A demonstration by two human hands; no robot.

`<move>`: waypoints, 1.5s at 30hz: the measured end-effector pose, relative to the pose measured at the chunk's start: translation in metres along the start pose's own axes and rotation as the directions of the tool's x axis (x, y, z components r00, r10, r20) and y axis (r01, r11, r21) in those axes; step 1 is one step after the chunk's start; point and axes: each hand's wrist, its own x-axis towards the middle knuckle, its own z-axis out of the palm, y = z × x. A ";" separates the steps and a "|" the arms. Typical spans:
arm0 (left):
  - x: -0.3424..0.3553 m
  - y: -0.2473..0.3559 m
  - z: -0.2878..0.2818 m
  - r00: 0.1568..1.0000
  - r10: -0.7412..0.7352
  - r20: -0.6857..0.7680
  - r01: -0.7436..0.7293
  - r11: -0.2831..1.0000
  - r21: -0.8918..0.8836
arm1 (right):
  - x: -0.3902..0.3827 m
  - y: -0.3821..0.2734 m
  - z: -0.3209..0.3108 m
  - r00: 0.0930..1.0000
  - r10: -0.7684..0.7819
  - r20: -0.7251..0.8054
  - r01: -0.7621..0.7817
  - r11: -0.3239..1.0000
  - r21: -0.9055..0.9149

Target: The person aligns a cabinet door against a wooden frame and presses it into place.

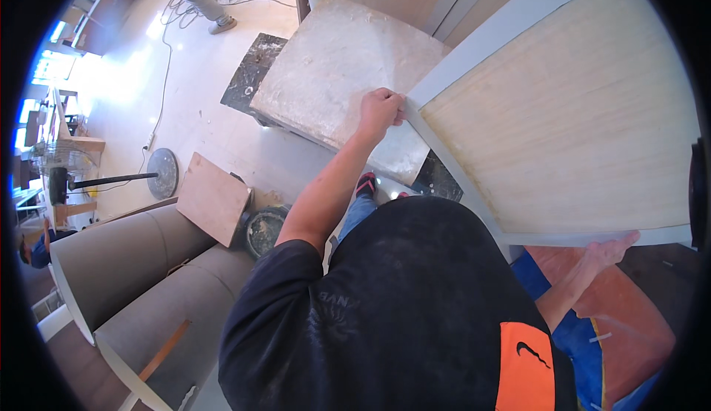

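Holding pale wood-faced panel with grey-white border, sitting at my 1–2 o'clock. Left hand is fisted around its corner at 12; right hand spread flat under the near edge at 4. Long axis runs 11 to 4. Dusty slab lies underneath, on the floor.

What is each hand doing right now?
Left hand: closed on the wooden panel edge.
Right hand: open, supporting the panel's lower edge.
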 end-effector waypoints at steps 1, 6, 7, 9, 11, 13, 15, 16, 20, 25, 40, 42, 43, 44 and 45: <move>0.002 0.002 0.001 1.000 0.006 0.010 -0.006 1.000 0.004 | 0.004 0.003 -0.004 1.000 -0.018 0.010 0.018 1.000 0.003; -0.002 0.002 0.001 0.998 0.062 -0.022 -0.062 0.998 -0.015 | 0.008 0.008 -0.007 0.997 -0.037 0.061 0.033 0.998 0.052; -0.003 -0.001 -0.002 0.997 0.066 -0.045 -0.066 0.998 0.022 | 0.004 0.005 -0.004 0.999 -0.018 0.050 0.016 0.999 0.034; -0.005 -0.003 -0.002 0.996 0.071 -0.061 -0.067 0.996 0.060 | 0.006 0.006 -0.005 0.999 -0.010 0.041 0.008 0.999 0.048; -0.006 -0.005 0.002 0.981 0.181 -0.069 -0.157 0.951 0.265 | 0.011 0.010 -0.008 0.999 -0.003 0.034 0.000 0.998 0.061; -0.004 -0.012 0.004 0.901 0.428 -0.073 -0.344 0.806 0.481 | 0.016 0.017 -0.014 0.996 -0.075 0.044 0.071 0.994 0.086; -0.002 -0.021 0.005 0.764 0.645 -0.023 -0.466 0.576 0.671 | 0.011 0.013 -0.008 0.997 -0.065 0.036 0.063 0.996 0.069; 0.001 -0.024 0.007 0.720 0.693 -0.020 -0.506 0.545 0.669 | 0.007 0.009 -0.004 0.998 -0.056 0.027 0.055 0.997 0.052; -0.008 -0.036 0.015 0.695 0.715 0.073 -0.559 0.474 0.680 | -0.001 0.001 0.001 1.000 -0.020 0.008 0.020 0.999 0.044; -0.008 -0.026 0.012 0.656 0.749 0.093 -0.573 0.414 0.708 | -0.002 0.001 -0.002 0.998 -0.046 0.031 0.044 0.998 0.039; -0.005 -0.038 0.011 0.716 0.691 0.103 -0.548 0.464 0.696 | 0.060 0.051 -0.040 0.990 -0.121 0.068 0.116 0.990 0.079; -0.002 -0.037 0.005 0.689 0.720 0.089 -0.557 0.447 0.700 | 0.033 0.030 -0.017 0.997 -0.042 0.062 0.034 0.992 0.119; -0.003 -0.027 0.007 0.690 0.722 0.056 -0.538 0.459 0.707 | 0.023 0.021 -0.012 0.999 0.029 0.045 -0.036 0.986 0.161; -0.005 -0.021 0.009 0.689 0.724 0.023 -0.521 0.473 0.711 | 0.036 0.029 -0.024 0.999 0.024 0.039 -0.030 0.987 0.159; -0.006 -0.021 0.011 0.688 0.725 0.024 -0.524 0.475 0.707 | 0.057 0.045 -0.040 0.998 -0.022 0.052 0.013 0.986 0.166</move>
